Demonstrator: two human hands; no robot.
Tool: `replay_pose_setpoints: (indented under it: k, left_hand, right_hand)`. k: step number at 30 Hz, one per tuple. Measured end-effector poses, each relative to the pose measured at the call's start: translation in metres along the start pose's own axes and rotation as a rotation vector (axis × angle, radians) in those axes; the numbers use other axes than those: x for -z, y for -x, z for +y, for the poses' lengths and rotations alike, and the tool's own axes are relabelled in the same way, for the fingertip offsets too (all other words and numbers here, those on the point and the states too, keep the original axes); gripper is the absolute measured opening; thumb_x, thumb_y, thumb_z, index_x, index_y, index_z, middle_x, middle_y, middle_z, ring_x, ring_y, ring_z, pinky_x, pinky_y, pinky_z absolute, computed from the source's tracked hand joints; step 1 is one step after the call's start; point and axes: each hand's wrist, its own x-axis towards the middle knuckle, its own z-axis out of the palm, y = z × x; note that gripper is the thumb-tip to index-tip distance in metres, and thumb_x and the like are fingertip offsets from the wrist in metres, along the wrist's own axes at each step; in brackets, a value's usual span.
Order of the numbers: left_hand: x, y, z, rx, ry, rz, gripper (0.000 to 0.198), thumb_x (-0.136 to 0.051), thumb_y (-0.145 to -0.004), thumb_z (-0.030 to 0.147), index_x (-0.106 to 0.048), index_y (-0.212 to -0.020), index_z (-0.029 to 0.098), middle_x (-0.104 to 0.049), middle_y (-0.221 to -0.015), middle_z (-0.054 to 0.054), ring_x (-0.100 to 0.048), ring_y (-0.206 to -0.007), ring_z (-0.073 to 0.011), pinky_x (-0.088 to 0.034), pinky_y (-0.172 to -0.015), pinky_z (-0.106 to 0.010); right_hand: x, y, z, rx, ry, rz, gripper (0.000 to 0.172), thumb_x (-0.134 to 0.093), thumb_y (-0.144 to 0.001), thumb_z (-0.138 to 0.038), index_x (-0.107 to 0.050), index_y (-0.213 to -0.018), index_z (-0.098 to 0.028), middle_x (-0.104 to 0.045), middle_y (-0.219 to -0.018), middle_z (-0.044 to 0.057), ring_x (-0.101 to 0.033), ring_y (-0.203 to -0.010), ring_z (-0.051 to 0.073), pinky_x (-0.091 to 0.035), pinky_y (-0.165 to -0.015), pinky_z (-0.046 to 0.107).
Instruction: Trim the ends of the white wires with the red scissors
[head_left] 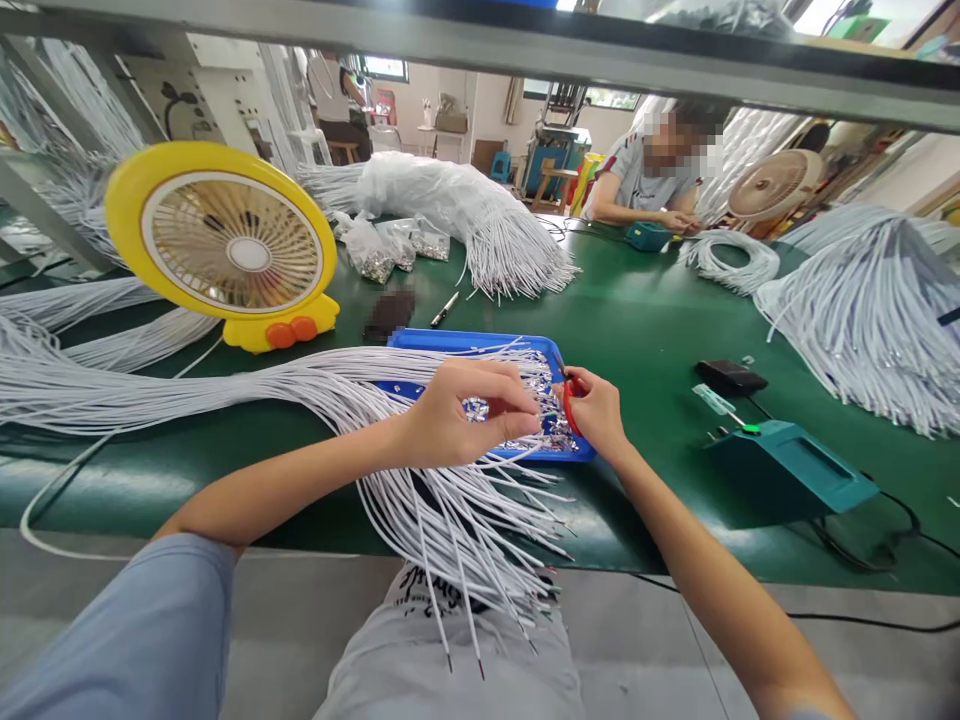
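My left hand (469,415) is closed in a pinch over the blue tray (427,340); whatever its fingertips hold is too small to make out. At the tray's right side, my right hand (600,415) grips a pair of red-handled scissors (571,402), dark tip pointing up and left. Small shiny metal pieces (559,432) lie in the tray. A bundle of white cables (292,385) comes in from the left and passes beneath my left hand. Its loose ends fan out over the tray and hang past the table's front edge toward my lap.
A yellow fan (247,252) stands back left. Behind the tray are a pen (445,310), bagged parts (382,245) and a plastic-wrapped cable bundle (450,210). On the right sit a teal device (795,465), a black box (731,377) and more cables (862,310). Another person (645,180) works opposite.
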Motion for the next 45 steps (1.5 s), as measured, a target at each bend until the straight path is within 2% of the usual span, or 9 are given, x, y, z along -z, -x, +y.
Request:
replay_pose_setpoints:
  k: [4,11,18,20,23,26,27,32,45]
  left_hand:
    - [-0.012,0.013,0.004,-0.303,-0.303,-0.112,0.012,-0.058,-0.086,0.019,-0.066,-0.077,0.015,-0.064,-0.066,-0.004,-0.055,-0.057,-0.0089,-0.042,-0.052,-0.02]
    - [-0.038,0.039,-0.005,-0.473,-0.628,-0.498,0.03,-0.048,-0.091,0.017,-0.055,-0.062,0.016,-0.051,-0.059,0.0,-0.039,-0.049,-0.0087,-0.024,-0.042,-0.027]
    - [-0.059,0.053,-0.023,-0.538,-0.6,-0.695,0.026,-0.047,-0.095,0.027,-0.062,-0.077,0.016,-0.061,-0.073,-0.004,-0.052,-0.065,-0.0135,-0.04,-0.056,-0.028]
    - [-0.046,0.042,-0.026,-0.418,-0.718,-0.669,0.024,-0.043,-0.095,0.022,-0.065,-0.085,0.017,-0.063,-0.074,-0.004,-0.052,-0.064,-0.0125,-0.037,-0.054,-0.027]
    - [-0.014,0.018,-0.041,0.022,-1.099,-0.696,0.029,-0.039,-0.087,0.009,-0.067,-0.084,0.014,-0.065,-0.074,-0.007,-0.056,-0.063,-0.0134,-0.032,-0.053,-0.026]
    - [0.014,0.002,-0.064,0.47,-1.345,-0.728,0.024,-0.045,-0.086,0.013,-0.069,-0.089,0.009,-0.069,-0.095,-0.016,-0.066,-0.086,-0.0239,-0.038,-0.066,-0.029]
    - [0.021,0.0,-0.072,0.526,-1.359,-0.749,0.023,-0.048,-0.085,0.015,-0.069,-0.09,0.008,-0.07,-0.097,-0.018,-0.066,-0.09,-0.0264,-0.038,-0.069,-0.03]
    - [0.028,0.001,-0.09,0.591,-1.358,-0.803,0.027,-0.045,-0.085,0.011,-0.069,-0.096,0.009,-0.07,-0.101,-0.019,-0.066,-0.098,-0.0267,-0.039,-0.076,-0.03]
    - [0.027,-0.001,-0.091,0.562,-1.369,-0.856,0.035,-0.041,-0.08,0.003,-0.069,-0.101,0.007,-0.069,-0.098,-0.021,-0.066,-0.099,-0.0296,-0.042,-0.076,-0.032]
  right_hand:
    - [-0.002,-0.001,0.006,0.01,-0.03,0.102,0.037,-0.061,-0.074,-0.038,-0.067,-0.101,-0.013,-0.068,-0.075,0.005,-0.06,-0.066,0.017,-0.048,-0.068,0.031]
    - [-0.007,-0.006,0.016,0.002,-0.105,0.247,0.036,-0.057,-0.078,-0.034,-0.063,-0.106,-0.014,-0.069,-0.087,0.008,-0.065,-0.079,0.019,-0.052,-0.077,0.033]
    - [-0.01,-0.009,0.019,0.004,-0.165,0.263,0.033,-0.058,-0.076,-0.03,-0.063,-0.104,-0.015,-0.069,-0.084,0.006,-0.065,-0.077,0.018,-0.052,-0.077,0.035]
    - [-0.011,-0.009,0.019,0.014,-0.176,0.267,0.032,-0.059,-0.076,-0.03,-0.063,-0.104,-0.015,-0.068,-0.083,0.006,-0.064,-0.076,0.018,-0.052,-0.077,0.034]
    - [-0.013,-0.009,0.021,0.032,-0.186,0.273,0.031,-0.059,-0.076,-0.03,-0.063,-0.103,-0.015,-0.068,-0.082,0.005,-0.064,-0.075,0.017,-0.052,-0.077,0.034]
    - [-0.014,-0.009,0.022,0.044,-0.188,0.277,0.03,-0.059,-0.076,-0.03,-0.063,-0.103,-0.016,-0.067,-0.082,0.004,-0.063,-0.075,0.017,-0.051,-0.078,0.034]
    - [-0.014,-0.009,0.022,0.046,-0.187,0.278,0.03,-0.059,-0.076,-0.029,-0.063,-0.103,-0.016,-0.067,-0.081,0.004,-0.063,-0.075,0.017,-0.051,-0.078,0.034]
    - [-0.015,-0.008,0.023,0.049,-0.181,0.274,0.029,-0.058,-0.077,-0.029,-0.063,-0.103,-0.017,-0.066,-0.081,0.004,-0.063,-0.076,0.018,-0.051,-0.077,0.034]
    - [-0.016,-0.006,0.021,0.058,-0.202,0.276,0.027,-0.059,-0.077,-0.028,-0.063,-0.102,-0.018,-0.065,-0.077,0.001,-0.062,-0.07,0.015,-0.051,-0.069,0.031]
